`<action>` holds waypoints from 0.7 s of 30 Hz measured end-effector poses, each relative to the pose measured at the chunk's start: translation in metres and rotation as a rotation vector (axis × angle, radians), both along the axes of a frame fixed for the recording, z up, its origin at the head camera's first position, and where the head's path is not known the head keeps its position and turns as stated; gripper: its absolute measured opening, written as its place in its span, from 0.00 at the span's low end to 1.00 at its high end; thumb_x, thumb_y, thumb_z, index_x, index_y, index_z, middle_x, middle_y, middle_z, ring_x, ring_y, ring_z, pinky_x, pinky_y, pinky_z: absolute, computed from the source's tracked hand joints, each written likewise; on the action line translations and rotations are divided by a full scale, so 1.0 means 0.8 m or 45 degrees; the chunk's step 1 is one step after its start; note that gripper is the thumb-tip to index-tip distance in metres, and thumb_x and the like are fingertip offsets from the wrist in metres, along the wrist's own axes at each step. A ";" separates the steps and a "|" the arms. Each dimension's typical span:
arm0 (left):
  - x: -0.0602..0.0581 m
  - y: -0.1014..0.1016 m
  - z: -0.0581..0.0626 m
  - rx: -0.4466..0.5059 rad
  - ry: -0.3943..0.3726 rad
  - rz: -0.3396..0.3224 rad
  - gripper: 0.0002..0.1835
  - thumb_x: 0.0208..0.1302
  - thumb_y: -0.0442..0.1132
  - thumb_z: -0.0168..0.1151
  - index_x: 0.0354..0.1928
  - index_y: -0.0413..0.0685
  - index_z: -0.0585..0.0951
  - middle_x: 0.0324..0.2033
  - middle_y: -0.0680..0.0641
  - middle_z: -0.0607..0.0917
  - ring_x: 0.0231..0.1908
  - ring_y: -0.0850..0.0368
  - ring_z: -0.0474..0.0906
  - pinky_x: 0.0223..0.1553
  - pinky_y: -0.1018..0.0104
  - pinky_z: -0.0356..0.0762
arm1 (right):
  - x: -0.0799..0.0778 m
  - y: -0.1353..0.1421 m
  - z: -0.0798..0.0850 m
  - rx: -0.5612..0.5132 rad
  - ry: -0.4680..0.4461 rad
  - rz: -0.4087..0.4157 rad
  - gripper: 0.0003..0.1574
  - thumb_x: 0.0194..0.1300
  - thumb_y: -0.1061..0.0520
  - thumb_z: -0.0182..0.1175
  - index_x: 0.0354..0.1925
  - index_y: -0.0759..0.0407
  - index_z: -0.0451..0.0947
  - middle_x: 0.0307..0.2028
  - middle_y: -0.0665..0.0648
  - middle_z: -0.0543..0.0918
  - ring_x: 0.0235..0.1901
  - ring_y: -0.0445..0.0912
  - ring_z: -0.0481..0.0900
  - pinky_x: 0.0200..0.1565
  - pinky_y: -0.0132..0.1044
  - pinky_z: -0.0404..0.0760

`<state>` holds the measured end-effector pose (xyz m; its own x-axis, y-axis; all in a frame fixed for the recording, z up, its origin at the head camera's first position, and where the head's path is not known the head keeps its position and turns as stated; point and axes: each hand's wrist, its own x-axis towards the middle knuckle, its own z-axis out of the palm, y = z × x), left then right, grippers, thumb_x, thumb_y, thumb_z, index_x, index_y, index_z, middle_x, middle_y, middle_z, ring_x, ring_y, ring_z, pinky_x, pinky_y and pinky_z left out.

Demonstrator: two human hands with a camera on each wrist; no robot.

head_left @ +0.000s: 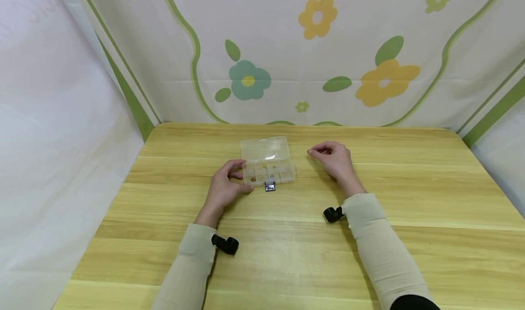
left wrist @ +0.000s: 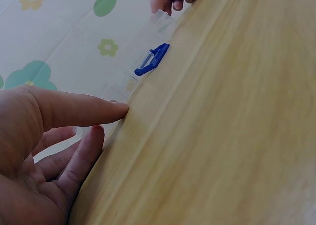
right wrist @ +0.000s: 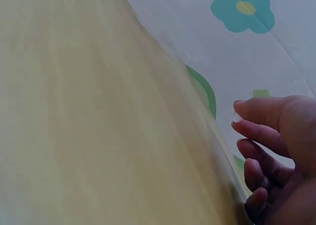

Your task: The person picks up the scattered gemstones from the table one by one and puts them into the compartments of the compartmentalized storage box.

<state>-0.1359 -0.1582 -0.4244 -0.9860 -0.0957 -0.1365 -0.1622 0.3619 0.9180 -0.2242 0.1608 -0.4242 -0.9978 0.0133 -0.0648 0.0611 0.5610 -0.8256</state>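
Note:
A clear plastic compartment box (head_left: pixel 268 171) lies on the table with its lid (head_left: pixel 264 149) opened toward the back. Its blue latch (head_left: pixel 270 186) juts out at the front edge, also visible as a blue clasp (left wrist: pixel 152 59) in the left wrist view. My left hand (head_left: pixel 224 187) holds the box's left end between thumb and fingers. Small brownish spots show in some compartments, too small to identify. To the right of the box, my right hand (head_left: pixel 333 160) is raised over the table. Its thumb and index finger pinch a tiny whitish translucent piece (right wrist: pixel 236 117); the other fingers curl loosely.
The wooden table (head_left: pixel 279 255) ends at the back against a white curtain (head_left: pixel 279 36) printed with flowers. White cloth (head_left: pixel 53 164) also hangs at the left side. A small black camera (head_left: pixel 225 245) is strapped at each wrist.

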 end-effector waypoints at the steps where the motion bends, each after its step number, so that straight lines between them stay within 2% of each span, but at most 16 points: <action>1: 0.000 0.000 0.000 0.000 0.000 0.000 0.42 0.49 0.27 0.84 0.69 0.57 0.82 0.53 0.43 0.86 0.54 0.48 0.80 0.54 0.60 0.74 | 0.000 -0.002 -0.001 0.000 0.003 0.007 0.19 0.73 0.43 0.70 0.51 0.54 0.90 0.47 0.57 0.88 0.44 0.49 0.79 0.46 0.41 0.77; 21: 0.001 0.000 0.000 0.007 -0.004 -0.006 0.42 0.50 0.26 0.83 0.69 0.57 0.82 0.56 0.43 0.86 0.54 0.48 0.81 0.54 0.60 0.76 | 0.012 -0.032 0.002 -0.023 0.014 0.132 0.15 0.73 0.47 0.71 0.49 0.55 0.90 0.52 0.59 0.84 0.46 0.52 0.78 0.48 0.43 0.77</action>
